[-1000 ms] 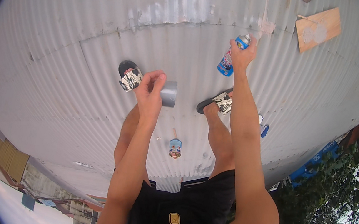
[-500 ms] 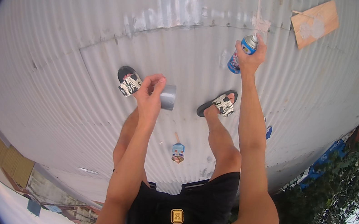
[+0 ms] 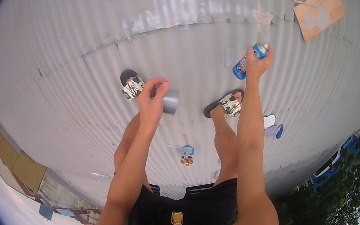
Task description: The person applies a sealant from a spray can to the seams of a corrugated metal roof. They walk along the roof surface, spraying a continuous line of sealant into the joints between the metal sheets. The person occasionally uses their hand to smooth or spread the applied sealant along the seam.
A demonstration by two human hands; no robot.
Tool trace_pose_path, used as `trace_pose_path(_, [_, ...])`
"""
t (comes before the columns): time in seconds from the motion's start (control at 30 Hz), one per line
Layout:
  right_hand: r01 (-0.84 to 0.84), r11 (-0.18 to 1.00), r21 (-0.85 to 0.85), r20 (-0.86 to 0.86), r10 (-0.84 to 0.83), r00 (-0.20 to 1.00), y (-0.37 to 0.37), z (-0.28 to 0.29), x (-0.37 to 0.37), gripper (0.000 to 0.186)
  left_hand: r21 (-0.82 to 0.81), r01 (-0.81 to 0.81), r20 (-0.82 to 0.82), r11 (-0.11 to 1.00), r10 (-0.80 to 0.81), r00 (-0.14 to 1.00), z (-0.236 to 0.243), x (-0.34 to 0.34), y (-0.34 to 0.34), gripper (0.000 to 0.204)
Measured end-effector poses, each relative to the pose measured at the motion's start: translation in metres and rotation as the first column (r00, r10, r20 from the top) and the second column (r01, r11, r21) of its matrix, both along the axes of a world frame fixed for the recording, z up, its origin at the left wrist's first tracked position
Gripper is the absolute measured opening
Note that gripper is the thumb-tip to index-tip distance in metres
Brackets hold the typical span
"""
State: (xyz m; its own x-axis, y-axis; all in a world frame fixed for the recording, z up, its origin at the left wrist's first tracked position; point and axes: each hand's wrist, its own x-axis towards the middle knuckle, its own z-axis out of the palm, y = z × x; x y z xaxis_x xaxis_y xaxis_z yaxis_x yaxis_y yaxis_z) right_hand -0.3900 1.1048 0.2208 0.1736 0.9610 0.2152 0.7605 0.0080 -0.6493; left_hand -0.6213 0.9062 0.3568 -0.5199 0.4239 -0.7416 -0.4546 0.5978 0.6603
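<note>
My right hand (image 3: 257, 64) grips a blue spray can (image 3: 240, 69) with a silver top, held tilted at upper right. My left hand (image 3: 151, 97) has its fingers closed on a grey roll of tape (image 3: 170, 102). Both are above corrugated metal sheeting (image 3: 76, 98), crossed by a seam, with pale smeared patches (image 3: 167, 5) beyond it. Between my legs sits a small blue can (image 3: 187, 152) with a wooden stick behind it. A wooden board (image 3: 325, 11) with grey paste and a stick on it lies at top right.
My sandalled feet (image 3: 229, 105) stand apart on the sheeting. Crumpled white and blue items (image 3: 273, 128) lie beside my right arm. The roof's edge curves along the right, with leafy trees (image 3: 343, 195) and blue objects beyond. Yellowish corrugated roofing (image 3: 21, 159) and buildings show at lower left.
My right hand and the spray can have moved right and a little down. My left hand, still on the roll, sits slightly lower. The view has shifted slightly.
</note>
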Motion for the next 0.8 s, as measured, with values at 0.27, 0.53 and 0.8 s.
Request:
trace_pose_path(0.27, [-0.157, 0.987, 0.027, -0.059, 0.159, 0.986, 0.011, -0.007, -0.033, 0.058, -0.019, 0.041, 0.01, 0.999, -0.041, 0.999, 0.002, 0.009, 0.009, 0.027])
trace_pose_path(0.53, [-0.24, 0.961, 0.137, 0.026, 0.239, 0.971, 0.132, 0.058, -0.087, 0.058, 0.014, 0.113, -0.033, 0.993, -0.113, 0.993, 0.001, 0.012, 0.007, 0.022])
trace_pose_path(0.8, [-0.207, 0.969, -0.133, 0.059, 0.216, 0.975, 0.126, 0.02, -0.071, 0.062, 0.029, 0.089, -0.068, 0.996, -0.087, 0.994, -0.003, 0.008, 0.008, 0.026])
